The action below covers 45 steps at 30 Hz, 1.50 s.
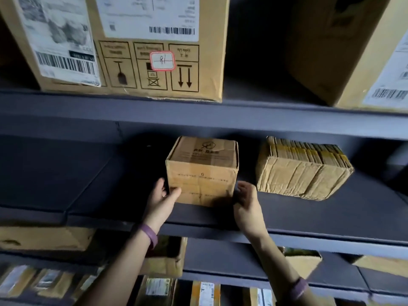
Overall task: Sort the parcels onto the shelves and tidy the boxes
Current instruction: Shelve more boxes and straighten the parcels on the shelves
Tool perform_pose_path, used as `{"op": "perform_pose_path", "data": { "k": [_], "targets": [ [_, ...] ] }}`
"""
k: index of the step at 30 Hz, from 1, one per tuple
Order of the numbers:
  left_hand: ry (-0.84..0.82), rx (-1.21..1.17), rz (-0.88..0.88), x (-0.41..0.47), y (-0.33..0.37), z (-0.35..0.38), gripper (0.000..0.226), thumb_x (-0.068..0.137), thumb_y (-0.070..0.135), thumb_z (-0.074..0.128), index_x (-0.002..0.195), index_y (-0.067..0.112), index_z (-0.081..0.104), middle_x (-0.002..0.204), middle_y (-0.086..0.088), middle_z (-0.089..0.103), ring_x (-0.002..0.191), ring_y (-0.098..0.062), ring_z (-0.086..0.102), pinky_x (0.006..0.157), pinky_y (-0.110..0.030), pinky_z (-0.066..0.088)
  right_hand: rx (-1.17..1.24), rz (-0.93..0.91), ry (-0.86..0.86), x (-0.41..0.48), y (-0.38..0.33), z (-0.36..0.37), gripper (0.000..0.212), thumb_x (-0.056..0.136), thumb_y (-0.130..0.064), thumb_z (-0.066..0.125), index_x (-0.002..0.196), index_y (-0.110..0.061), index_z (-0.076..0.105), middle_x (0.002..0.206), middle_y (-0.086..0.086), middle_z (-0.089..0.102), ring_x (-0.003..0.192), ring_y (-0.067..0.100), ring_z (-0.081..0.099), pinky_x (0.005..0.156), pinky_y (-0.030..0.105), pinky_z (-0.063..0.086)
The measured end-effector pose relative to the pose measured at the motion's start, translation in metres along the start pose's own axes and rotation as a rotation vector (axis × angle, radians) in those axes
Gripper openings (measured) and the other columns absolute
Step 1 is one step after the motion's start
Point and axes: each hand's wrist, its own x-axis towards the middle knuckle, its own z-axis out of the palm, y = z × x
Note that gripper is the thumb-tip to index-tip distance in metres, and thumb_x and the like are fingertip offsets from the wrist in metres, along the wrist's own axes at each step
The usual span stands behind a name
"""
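Parcel [202,173] on shelf [77,184], left hand [162,200] gripping

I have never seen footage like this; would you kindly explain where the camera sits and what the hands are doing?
No machine here: a camera worn on a person's head looks down at their bare hands before dark shelves. The left hand grips the lower left corner of a small cardboard box standing on the middle shelf. The right hand is at the box's right edge; whether it touches is unclear. A taped parcel lies to its right, and a large labelled box stands on the shelf above.
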Motion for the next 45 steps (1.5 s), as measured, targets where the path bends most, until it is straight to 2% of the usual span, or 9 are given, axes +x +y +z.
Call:
{"op": "perform_pose_path", "data": {
  "k": [5,10,15,20,24,29,32,36,45],
  "targets": [
    [-0.053,0.018,0.055,0.018,-0.014,-0.008,0.016,0.096,0.005,0.052,0.11,0.009,0.057,0.101,0.005,0.066,0.093,0.005,0.062,0.072,-0.003,0.045,-0.071,-0.156,0.05,-0.015,-0.006,0.015,0.067,0.082,0.01,0.046,0.138,-0.025,0.048,0.137,-0.001,0.053,0.13,0.017,0.045,0.112,0.032,0.036],
    [0.013,-0.11,-0.098,0.039,-0.025,-0.017,0.045,0.099,0.011,0.049,0.142,0.013,0.039,0.141,-0.009,0.047,0.129,-0.025,0.047,0.112,-0.043,0.036,-0.077,-0.498,0.072,-0.038,-0.017,0.035,0.045,0.095,-0.038,0.054,0.14,-0.041,0.047,0.143,-0.014,0.029,0.137,0.02,0.03,0.114,0.032,0.027],
    [-0.017,-0.264,-0.051,0.044,-0.032,-0.019,0.04,0.101,0.002,0.037,0.128,0.03,0.048,0.127,-0.001,0.056,0.105,-0.006,0.058,0.087,-0.028,0.048,-0.15,-0.647,0.144,-0.051,-0.025,0.055,0.043,0.095,-0.048,0.054,0.137,-0.045,0.049,0.14,-0.019,0.025,0.131,0.025,0.034,0.111,0.027,0.03],
    [-0.013,-0.324,-0.031,0.038,-0.028,-0.017,0.035,0.099,0.002,0.044,0.128,0.021,0.048,0.13,-0.005,0.054,0.115,-0.016,0.054,0.098,-0.034,0.043,-0.054,-0.577,0.138,-0.052,-0.019,0.056,0.04,0.091,-0.041,0.063,0.13,-0.037,0.056,0.139,-0.009,0.029,0.134,0.012,0.034,0.111,0.014,0.024],
    [-0.034,-0.333,0.021,0.025,-0.022,-0.027,0.043,0.089,0.017,0.064,0.131,0.009,0.053,0.116,0.0,0.067,0.104,-0.003,0.064,0.089,-0.018,0.048,0.193,-0.349,0.137,-0.041,-0.015,0.046,0.048,0.086,-0.032,0.067,0.129,-0.03,0.047,0.139,-0.004,0.043,0.134,0.011,0.043,0.111,0.028,0.036],
    [-0.151,-0.313,0.15,0.0,0.002,-0.028,0.034,0.078,0.028,0.074,0.11,0.016,0.069,0.107,-0.004,0.071,0.097,-0.006,0.065,0.083,-0.018,0.048,0.294,-0.215,0.192,-0.025,-0.011,0.035,0.02,0.091,-0.035,0.054,0.11,-0.031,0.048,0.105,-0.022,0.069,0.099,-0.004,0.065,0.081,0.013,0.05],
    [-0.087,-0.173,0.181,-0.007,0.019,-0.02,0.032,0.089,0.018,0.065,0.117,0.002,0.066,0.101,-0.009,0.06,0.087,0.012,0.061,0.087,-0.02,0.041,0.348,-0.141,0.209,-0.012,-0.006,0.032,0.017,0.099,-0.027,0.045,0.114,-0.021,0.051,0.113,0.0,0.066,0.104,0.01,0.063,0.088,0.026,0.051],
    [-0.146,0.012,0.54,-0.043,0.018,-0.016,0.032,0.083,0.025,0.069,0.115,0.025,0.069,0.109,-0.002,0.047,0.11,-0.019,0.053,0.102,-0.03,0.04,0.364,-0.032,0.233,0.001,-0.004,0.026,0.024,0.106,-0.021,0.035,0.104,-0.027,0.058,0.093,-0.011,0.07,0.084,-0.001,0.064,0.071,0.014,0.052],
    [-0.105,0.006,0.469,-0.031,0.016,-0.025,0.029,0.089,0.011,0.06,0.107,0.033,0.066,0.111,0.008,0.061,0.093,-0.011,0.06,0.082,-0.02,0.046,0.406,-0.055,0.244,-0.005,0.004,0.019,0.011,0.1,-0.01,0.048,0.101,-0.018,0.056,0.098,-0.001,0.067,0.093,0.006,0.065,0.076,0.022,0.055]
  ]
}}
